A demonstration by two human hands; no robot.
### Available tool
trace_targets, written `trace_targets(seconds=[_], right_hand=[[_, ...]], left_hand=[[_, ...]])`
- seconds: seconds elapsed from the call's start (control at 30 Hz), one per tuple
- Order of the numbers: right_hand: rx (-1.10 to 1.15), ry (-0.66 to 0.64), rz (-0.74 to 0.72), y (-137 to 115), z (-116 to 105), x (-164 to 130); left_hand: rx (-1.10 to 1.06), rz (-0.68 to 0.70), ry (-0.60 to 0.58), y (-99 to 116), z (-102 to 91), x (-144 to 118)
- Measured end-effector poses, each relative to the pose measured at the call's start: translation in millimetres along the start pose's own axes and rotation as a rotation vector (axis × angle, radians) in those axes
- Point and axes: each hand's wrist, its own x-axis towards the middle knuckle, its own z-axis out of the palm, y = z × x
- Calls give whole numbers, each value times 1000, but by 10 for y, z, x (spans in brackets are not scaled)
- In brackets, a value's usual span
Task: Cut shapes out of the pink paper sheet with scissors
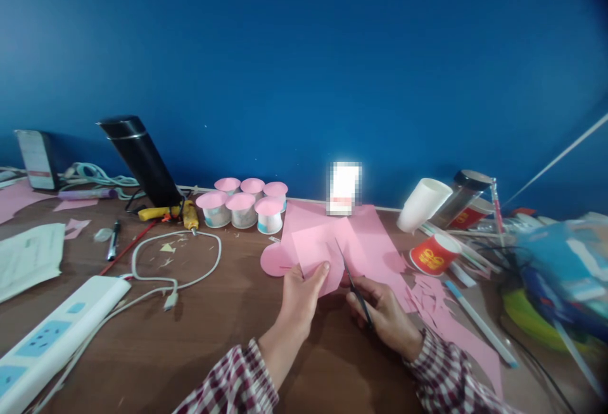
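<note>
My left hand pinches a piece of pink paper near its lower edge, thumb on top. In my right hand is a pair of dark scissors, fingers closed round the handles. The scissor blades point up and away, against the right part of the pink piece. Beneath lies a larger pink sheet on the desk. A rounded pink paper shape pokes out at the left of the held piece. Pink paper scraps lie right of my right hand.
Several small cups with pink tops stand at the back. A red paper cup and a white roll are at the right. Leftward are a white cable, a power strip and a black flask.
</note>
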Motion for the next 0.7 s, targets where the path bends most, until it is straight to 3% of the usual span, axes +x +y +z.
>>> trace_targets(seconds=[0.7], right_hand=[[-30,0,10,-6,-14,2]], left_hand=[[24,-4,-8,7,-10,15]])
